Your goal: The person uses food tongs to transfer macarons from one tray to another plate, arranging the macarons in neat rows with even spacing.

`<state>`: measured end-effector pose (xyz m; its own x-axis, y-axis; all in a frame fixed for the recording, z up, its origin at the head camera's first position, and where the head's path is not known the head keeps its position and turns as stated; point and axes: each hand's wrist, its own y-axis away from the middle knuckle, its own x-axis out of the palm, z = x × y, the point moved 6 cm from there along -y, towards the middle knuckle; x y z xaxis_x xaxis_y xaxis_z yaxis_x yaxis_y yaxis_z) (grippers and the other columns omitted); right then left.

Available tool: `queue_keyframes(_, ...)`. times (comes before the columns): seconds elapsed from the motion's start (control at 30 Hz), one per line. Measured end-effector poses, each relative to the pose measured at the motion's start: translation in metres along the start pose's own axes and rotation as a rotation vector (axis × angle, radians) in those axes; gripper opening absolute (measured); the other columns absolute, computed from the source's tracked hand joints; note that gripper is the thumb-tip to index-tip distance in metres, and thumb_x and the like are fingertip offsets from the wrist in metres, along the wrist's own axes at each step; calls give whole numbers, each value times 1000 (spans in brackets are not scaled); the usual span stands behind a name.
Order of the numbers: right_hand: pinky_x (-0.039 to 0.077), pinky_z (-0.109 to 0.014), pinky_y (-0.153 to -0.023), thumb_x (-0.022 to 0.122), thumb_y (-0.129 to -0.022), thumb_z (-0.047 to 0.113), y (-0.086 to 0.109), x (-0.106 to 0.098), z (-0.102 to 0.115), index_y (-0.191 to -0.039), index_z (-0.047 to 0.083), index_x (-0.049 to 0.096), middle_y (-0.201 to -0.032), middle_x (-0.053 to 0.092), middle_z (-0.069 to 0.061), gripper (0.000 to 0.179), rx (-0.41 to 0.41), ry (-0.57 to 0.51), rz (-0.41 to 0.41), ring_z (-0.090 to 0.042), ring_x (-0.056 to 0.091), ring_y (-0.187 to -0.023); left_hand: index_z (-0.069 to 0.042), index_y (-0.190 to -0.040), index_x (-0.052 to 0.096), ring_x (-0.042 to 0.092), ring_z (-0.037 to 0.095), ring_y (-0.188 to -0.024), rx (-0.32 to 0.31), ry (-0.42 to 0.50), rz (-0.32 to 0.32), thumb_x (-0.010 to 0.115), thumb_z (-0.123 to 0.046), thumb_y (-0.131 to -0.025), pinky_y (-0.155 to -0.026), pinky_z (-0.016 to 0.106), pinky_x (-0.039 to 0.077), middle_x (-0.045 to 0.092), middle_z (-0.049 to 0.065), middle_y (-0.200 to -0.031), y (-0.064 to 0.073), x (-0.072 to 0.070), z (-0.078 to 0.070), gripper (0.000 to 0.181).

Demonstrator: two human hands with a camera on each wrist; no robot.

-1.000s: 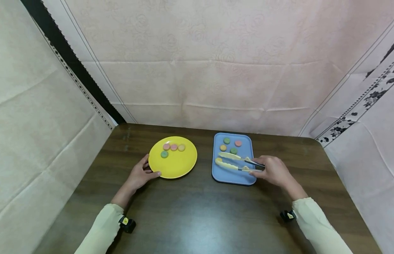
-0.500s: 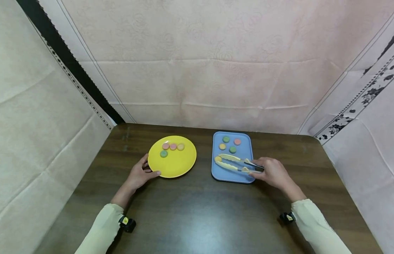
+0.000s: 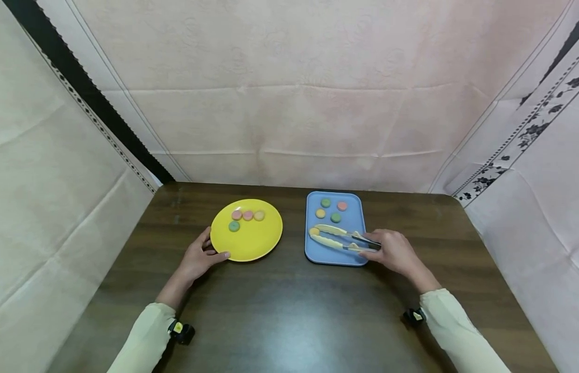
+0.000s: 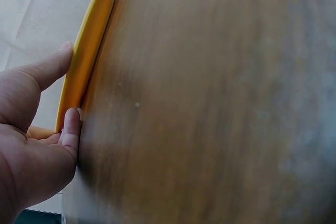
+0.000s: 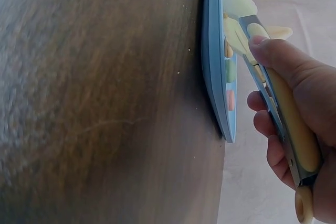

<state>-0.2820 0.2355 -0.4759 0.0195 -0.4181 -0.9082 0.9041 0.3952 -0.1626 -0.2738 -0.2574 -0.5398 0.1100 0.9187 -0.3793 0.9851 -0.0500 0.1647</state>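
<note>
My left hand (image 3: 196, 261) pinches the near left rim of a yellow plate (image 3: 249, 242), thumb on top and fingers at its edge, as the left wrist view shows. Two pink discs, a pale yellow disc (image 3: 258, 215) and a green disc (image 3: 234, 226), all macaron-like, lie on the plate. My right hand (image 3: 395, 252) grips cream-tipped metal tongs (image 3: 328, 242) over a blue tray (image 3: 331, 257). Between the tongs' tips sits a yellow disc (image 3: 314, 232). The thumb presses one tong arm (image 5: 294, 114) in the right wrist view, with fingers curled round the other.
Farther back on the tray lie a pink disc (image 3: 342, 206), another yellow disc (image 3: 320, 213) and two green discs. Plate and tray stand apart on a dark wooden table (image 3: 289, 311). Pale cloth (image 3: 280, 119) hangs behind the table's back edge.
The tongs' tips have drawn closer together around the yellow disc. The head view has shifted slightly, so everything appears a little farther left. The left hand keeps its hold on the plate.
</note>
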Motion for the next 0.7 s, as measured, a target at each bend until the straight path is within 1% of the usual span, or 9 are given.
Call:
queue_keyframes(0.13, 45, -30, -62, 88, -82, 35, -1, 0, 1, -122, 3, 75, -98, 73, -8, 52, 25, -6, 11, -16, 54, -73, -7, -165, 6, 58, 41, -128, 1, -10, 2, 83, -24, -89, -96, 37, 56, 38, 28, -156, 1, 0, 0, 109)
queue_keyframes(0.27, 46, -30, -60, 88, -82, 34, -3, -5, 4, -122, 3, 75, -101, 73, -11, 53, 40, -17, 10, -17, 54, -73, -6, -165, 7, 58, 41, -128, -2, -8, 0, 83, -24, -89, -96, 38, 57, 38, 29, -156, 1, 0, -1, 109)
queue_keyframes(0.4, 52, -34, -63, 89, -81, 33, -9, -15, 9, -120, 1, 75, -103, 75, -14, 52, 5, -15, -42, -19, 59, -74, -7, -165, 6, 58, 41, -128, -9, 0, -2, 83, -24, -88, -95, 37, 57, 38, 27, -157, 0, -1, -1, 110)
queue_keyframes(0.53, 54, -38, -66, 89, -80, 31, -17, -23, 17, -120, 0, 75, -104, 75, -15, 52, -38, -10, -81, -20, 62, -76, -8, -165, 6, 59, 40, -128, -16, 2, -4, 83, -23, -88, -95, 36, 57, 38, 27, -158, 0, -1, 0, 110)
queue_keyframes(0.6, 55, -41, -69, 89, -80, 30, -23, -26, 22, -121, 0, 75, -106, 75, -16, 52, -50, -6, -85, -22, 64, -79, -7, -165, 5, 59, 40, -127, -16, 7, -3, 83, -23, -88, -95, 37, 57, 38, 27, -157, -1, -2, 1, 110)
queue_keyframes(0.7, 58, -48, -80, 89, -81, 32, -31, -30, 31, -122, 1, 75, -114, 74, -19, 54, -63, -3, -88, -29, 69, -93, -6, -165, 5, 59, 41, -127, -12, 9, 0, 83, -22, -89, -95, 37, 57, 37, 29, -157, -1, -2, 1, 110)
